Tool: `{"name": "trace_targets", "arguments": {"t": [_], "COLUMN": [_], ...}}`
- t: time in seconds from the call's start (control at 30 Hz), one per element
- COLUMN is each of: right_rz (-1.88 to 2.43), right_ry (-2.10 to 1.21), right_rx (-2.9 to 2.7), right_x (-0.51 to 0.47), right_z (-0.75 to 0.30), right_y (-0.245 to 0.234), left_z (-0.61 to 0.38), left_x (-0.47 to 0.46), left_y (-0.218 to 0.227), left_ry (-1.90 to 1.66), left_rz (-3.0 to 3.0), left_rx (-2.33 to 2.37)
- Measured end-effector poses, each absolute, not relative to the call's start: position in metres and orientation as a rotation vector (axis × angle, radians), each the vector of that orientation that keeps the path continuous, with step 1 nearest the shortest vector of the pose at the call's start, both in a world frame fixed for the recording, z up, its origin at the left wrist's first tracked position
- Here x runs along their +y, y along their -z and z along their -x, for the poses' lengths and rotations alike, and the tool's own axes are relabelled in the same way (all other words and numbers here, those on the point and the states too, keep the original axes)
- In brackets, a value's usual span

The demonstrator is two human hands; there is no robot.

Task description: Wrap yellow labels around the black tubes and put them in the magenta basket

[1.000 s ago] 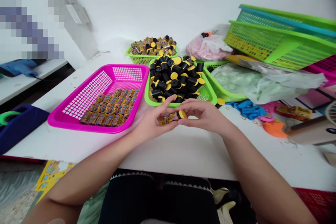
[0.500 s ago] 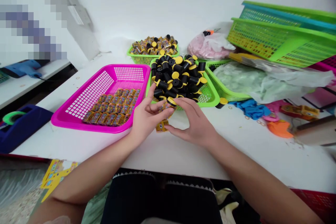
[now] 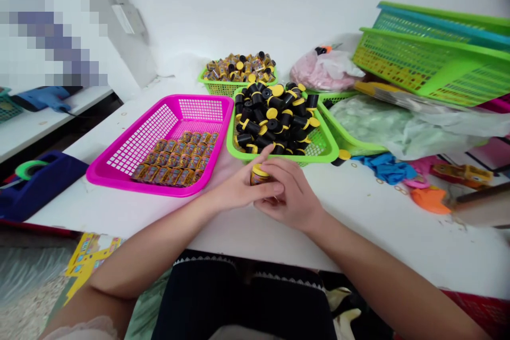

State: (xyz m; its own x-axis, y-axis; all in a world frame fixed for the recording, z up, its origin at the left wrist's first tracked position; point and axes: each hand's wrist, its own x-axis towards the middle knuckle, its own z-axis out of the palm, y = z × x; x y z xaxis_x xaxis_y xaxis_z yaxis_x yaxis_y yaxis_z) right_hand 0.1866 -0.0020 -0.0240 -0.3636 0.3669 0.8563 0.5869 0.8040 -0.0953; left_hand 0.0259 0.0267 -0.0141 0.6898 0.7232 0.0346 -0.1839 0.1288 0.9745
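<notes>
Between my two hands, over the front of the white table, is a small canister [image 3: 258, 174] with a yellow cap and a printed orange wrap. My left hand [image 3: 245, 186] grips it from the left, thumb across its front and index finger stretched out. Around its right side curl the fingers of my right hand [image 3: 292, 194]; they hide most of its lower part. Just beyond is a green basket [image 3: 330, 151] heaped with black canisters [image 3: 273, 126] with yellow caps. To the left, a pink basket [image 3: 95, 174] holds wrapped canisters [image 3: 175, 162] in rows.
Another green basket [image 3: 223, 86] at the back holds more wrapped pieces. Plastic bags [image 3: 370, 119] and stacked baskets [image 3: 422, 64] fill the right. One canister [image 3: 341, 157] lies by blue scraps [image 3: 384, 166]. A tape dispenser [image 3: 51, 183] and a blue heat gun [image 3: 43, 100] are left.
My hands have come together around the canister and moved slightly nearer to me. The printed wrap seen below the canister earlier is now hidden by my fingers. The view has shifted a little.
</notes>
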Motion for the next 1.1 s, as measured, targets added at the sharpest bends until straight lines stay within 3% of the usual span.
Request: {"name": "trace_targets", "arguments": {"t": [0.3, 0.63, 0.87, 1.1], "right_rz": [0.614, 0.592, 0.422, 0.404], "right_ry": [0.286, 0.316, 0.253, 0.280], "right_rx": [-2.073, -2.140, -2.122, -2.085], "right_x": [-0.003, 0.001, -0.005, -0.016], "right_z": [-0.187, -0.192, -0.190, -0.181], "right_y": [0.025, 0.026, 0.016, 0.017], "left_z": [-0.024, -0.024, -0.010, 0.002], "left_x": [0.021, 0.017, 0.013, -0.020], "left_y": [0.010, 0.006, -0.001, -0.015], "left_ry": [-0.716, -0.913, -0.736, -1.085], "left_rz": [-1.313, -1.708, -1.787, -1.921], "left_rx": [0.456, 0.787, 0.452, 0.773]}}
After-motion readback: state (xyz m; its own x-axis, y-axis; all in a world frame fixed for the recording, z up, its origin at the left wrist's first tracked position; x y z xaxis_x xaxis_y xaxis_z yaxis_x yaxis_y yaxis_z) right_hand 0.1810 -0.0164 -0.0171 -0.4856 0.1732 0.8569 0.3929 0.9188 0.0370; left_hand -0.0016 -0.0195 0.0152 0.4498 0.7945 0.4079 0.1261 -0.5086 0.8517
